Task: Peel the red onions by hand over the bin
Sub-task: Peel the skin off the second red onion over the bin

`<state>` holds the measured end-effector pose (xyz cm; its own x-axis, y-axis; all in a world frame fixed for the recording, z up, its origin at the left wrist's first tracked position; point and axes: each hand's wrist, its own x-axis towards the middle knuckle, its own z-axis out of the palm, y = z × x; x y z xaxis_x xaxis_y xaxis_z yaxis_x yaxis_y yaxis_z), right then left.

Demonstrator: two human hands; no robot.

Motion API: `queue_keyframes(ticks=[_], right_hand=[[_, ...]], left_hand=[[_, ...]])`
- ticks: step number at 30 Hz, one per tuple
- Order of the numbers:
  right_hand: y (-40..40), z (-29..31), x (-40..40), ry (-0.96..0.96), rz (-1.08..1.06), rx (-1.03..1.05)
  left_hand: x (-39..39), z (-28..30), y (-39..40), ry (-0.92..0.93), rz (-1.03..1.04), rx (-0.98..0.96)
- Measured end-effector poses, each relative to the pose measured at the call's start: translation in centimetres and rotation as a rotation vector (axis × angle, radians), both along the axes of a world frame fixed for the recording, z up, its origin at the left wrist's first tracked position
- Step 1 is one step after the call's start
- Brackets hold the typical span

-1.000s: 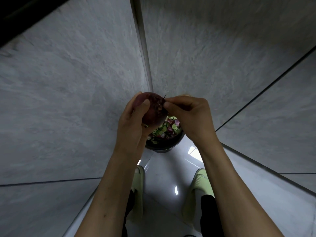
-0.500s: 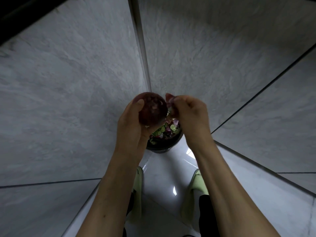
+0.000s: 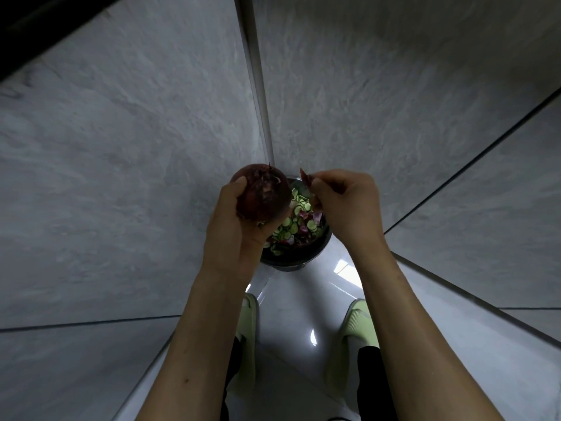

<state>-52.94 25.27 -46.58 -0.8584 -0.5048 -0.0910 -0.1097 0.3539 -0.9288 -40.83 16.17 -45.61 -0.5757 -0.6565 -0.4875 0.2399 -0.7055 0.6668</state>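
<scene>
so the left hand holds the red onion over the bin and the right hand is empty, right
Not quite. The left hand does grip the round dark red onion above the dark round bin of scraps, but the right hand is not empty: the head view shows it pinching a torn strip of reddish onion skin.

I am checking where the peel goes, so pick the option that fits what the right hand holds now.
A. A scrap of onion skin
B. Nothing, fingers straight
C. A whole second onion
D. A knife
A: the right hand pinches a scrap of onion skin above the bin, apart from the onion that the left hand grips.
</scene>
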Motion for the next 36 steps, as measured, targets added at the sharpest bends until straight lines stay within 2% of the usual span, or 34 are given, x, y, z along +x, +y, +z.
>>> queue_keyframes(ticks=[4, 7, 10, 14, 16, 19, 27, 32, 36], right_hand=[[-0.1, 0.3, 0.5, 0.027, 0.056, 0.000], [0.0, 0.7, 0.8, 0.072, 0.089, -0.038], [0.0, 0.9, 1.0, 0.097, 0.213, -0.085], [0.2, 0.8, 1.2, 0.078, 0.364, -0.132], [0.2, 0.8, 1.4, 0.133, 0.403, -0.146], [0.2, 0.8, 1.7, 0.218, 0.399, -0.183], [1.5, 1.8, 2.9, 0.386, 0.162, -0.254], [1.8, 4.3, 2.8, 0.348, 0.209, -0.219], [2.7, 7.5, 2.8, 0.238, 0.243, -0.239]], left_hand=[[0.2, -0.3, -0.4, -0.069, -0.003, -0.048], [0.4, -0.4, -0.6, -0.187, -0.039, -0.132], [0.7, -0.3, -0.6, -0.293, -0.119, -0.225], [1.0, 0.1, -0.7, -0.352, -0.201, -0.246], [1.0, 0.3, -0.7, -0.376, -0.282, -0.279], [1.3, 0.7, -0.4, -0.342, -0.335, -0.314], [2.2, 2.3, 0.9, -0.340, -0.287, -0.427], [1.6, 4.5, 1.7, -0.274, -0.175, -0.380], [0.4, 7.1, 2.3, -0.206, -0.157, -0.335]])
